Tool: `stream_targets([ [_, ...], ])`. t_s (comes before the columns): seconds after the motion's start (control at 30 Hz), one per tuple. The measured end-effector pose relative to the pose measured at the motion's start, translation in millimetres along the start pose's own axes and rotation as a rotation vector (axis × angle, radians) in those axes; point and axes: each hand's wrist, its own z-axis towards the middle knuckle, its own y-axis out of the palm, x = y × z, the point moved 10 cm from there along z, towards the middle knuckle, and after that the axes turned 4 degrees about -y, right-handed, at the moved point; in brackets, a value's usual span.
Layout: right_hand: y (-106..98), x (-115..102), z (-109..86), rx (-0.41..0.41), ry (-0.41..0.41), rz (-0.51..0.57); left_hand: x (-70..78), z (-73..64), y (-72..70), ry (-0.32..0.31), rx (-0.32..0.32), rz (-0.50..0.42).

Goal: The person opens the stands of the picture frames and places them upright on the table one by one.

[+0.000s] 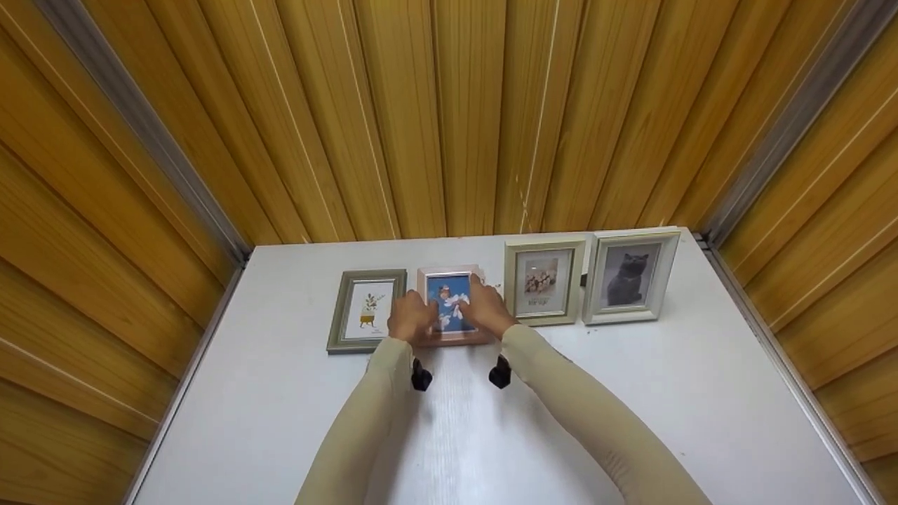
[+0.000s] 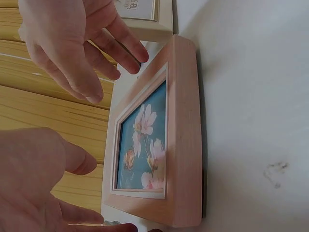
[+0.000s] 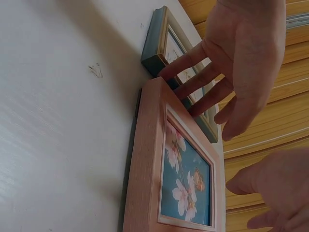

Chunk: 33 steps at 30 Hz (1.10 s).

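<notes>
Your pink picture frame (image 1: 447,321) lies face toward you on the white surface (image 1: 449,442), second from the left in a row of 4. Its long axis runs straight out ahead of you, and its flower-and-butterfly picture reads upright from where you are.

Your left grip (image 1: 412,317) is loose and partly spread: the fingers reach out nearly straight along the frame's left edge, and the thumb stands apart above its face. Your right grip (image 1: 487,308) mirrors it at the right edge, fingers extended and well parted from the thumb. Neither closes on the frame; you cannot tell for certain whether the fingertips touch its sides.

Just left of it is the green frame (image 1: 368,308) with a plant picture, its top leaning slightly right. To the right stand the cream frame (image 1: 544,280) and the white frame (image 1: 631,277) showing a grey cat. Wood-patterned panels (image 1: 463,119) surround the far edge and both sides.
</notes>
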Motion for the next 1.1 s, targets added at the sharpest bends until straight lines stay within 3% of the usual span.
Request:
stream_targets([
  [0.17,0.7,2.1,6.3,0.030,-0.001,-0.026,2.2,2.1,2.9,-0.010,-0.015,0.045],
  [0.4,6.4,12.7,12.9,0.001,0.066,-0.004,1.9,4.8,6.3,-0.053,-0.052,0.012],
  [0.77,14.4,19.7,16.8,-0.020,0.076,-0.019,-1.9,17.7,16.3,-0.073,-0.086,-0.042],
  [1.1,15.1,19.0,20.6,0.018,0.053,-0.093,1.1,19.4,15.0,-0.047,-0.044,0.028],
])
